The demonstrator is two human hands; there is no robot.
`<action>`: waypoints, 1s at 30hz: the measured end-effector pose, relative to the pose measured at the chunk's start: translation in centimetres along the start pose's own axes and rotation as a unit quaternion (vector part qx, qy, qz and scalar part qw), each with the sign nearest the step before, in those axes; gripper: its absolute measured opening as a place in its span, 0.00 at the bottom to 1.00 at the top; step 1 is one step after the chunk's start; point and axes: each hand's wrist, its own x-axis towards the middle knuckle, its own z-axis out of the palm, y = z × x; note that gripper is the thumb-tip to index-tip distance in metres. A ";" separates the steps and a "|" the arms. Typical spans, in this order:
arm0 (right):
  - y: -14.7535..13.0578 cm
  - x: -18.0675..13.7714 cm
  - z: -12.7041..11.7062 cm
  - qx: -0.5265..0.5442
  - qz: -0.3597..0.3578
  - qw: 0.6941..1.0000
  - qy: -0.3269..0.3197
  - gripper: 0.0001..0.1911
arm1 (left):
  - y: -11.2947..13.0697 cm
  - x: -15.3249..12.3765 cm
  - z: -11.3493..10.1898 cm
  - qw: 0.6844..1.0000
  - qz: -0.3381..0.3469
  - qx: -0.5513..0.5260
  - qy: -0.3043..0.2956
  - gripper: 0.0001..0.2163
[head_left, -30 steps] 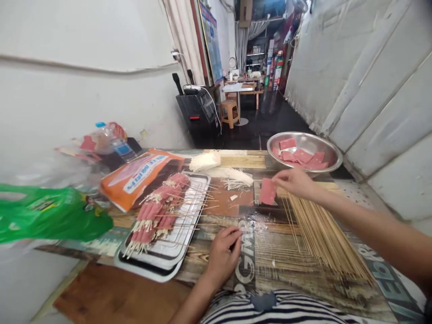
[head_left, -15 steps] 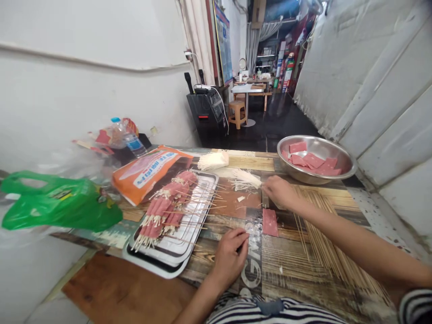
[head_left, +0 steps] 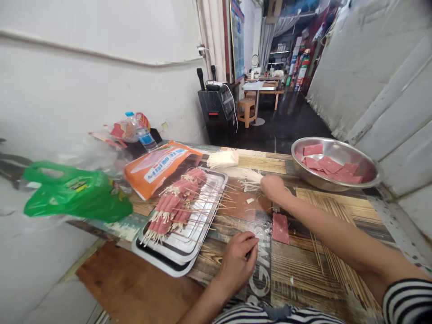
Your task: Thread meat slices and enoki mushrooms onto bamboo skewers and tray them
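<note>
Wood-print table (head_left: 294, 270), white wall (head_left: 101, 90) alongside, dark corridor (head_left: 286, 126) beyond. Left hand (head_left: 238, 261) curled shut, resting, nothing visible inside. Right hand (head_left: 272, 187) bunched over enoki strands (head_left: 250, 179); grip unclear.

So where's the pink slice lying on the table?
Head view: the pink slice lies flat mid-table, between the left hand and the bamboo sticks.

You have two hands over table (head_left: 205, 257): left hand (head_left: 238, 263) near front edge, right hand (head_left: 272, 186) farther in. One loose slice (head_left: 280, 227) between them. One bowl (head_left: 329, 183) at far right corner, about six slices inside. Two mushroom bundles (head_left: 222, 159) by far edge. Two nested trays (head_left: 161, 264); filled skewers (head_left: 175, 204) roughly a dozen, too overlapped for exact count. One orange bag (head_left: 158, 166), one green bag (head_left: 77, 198), one bottle (head_left: 141, 132) at left edge. Bare sticks (head_left: 337, 270) along right side: too many for you to count.
</note>
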 end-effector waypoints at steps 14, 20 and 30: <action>3.5 2.2 1.4 0.051 -0.011 0.999 0.003 0.15 | 0.3 0.5 0.2 1.000 0.000 0.018 -0.001 0.12; 6.1 3.0 1.1 0.123 -0.022 0.992 -0.032 0.14 | -0.2 4.5 2.8 0.996 0.031 0.086 0.004 0.12; 6.6 3.8 0.2 0.187 -0.003 0.980 -0.069 0.09 | -1.3 15.6 7.3 0.949 0.027 0.310 -0.052 0.13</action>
